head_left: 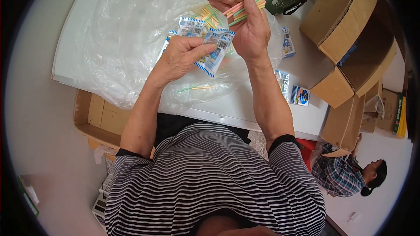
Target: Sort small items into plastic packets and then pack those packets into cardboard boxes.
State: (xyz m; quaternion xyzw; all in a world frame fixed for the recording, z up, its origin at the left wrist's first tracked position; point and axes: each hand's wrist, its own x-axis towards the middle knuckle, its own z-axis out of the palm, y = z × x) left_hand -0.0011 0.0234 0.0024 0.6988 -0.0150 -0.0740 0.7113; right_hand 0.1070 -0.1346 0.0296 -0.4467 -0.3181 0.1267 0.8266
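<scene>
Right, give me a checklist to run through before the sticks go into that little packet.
1. Right hand grips the bundle of coloured sticks: ok, pinched between thumb and fingers.
2. Left hand holds a small blue-edged packet: ok, thumb on its face.
3. Packet mouth is open: cannot tell, the opening does not show.
4. Stick ends are level: not ok, the tips fan out unevenly.
5. Spare packets within reach: ok, more lie on the clear plastic sheet and on the white table to the right.
6. Loose sticks gathered: not ok, a couple of stray sticks lie on the sheet near the table edge.
</scene>
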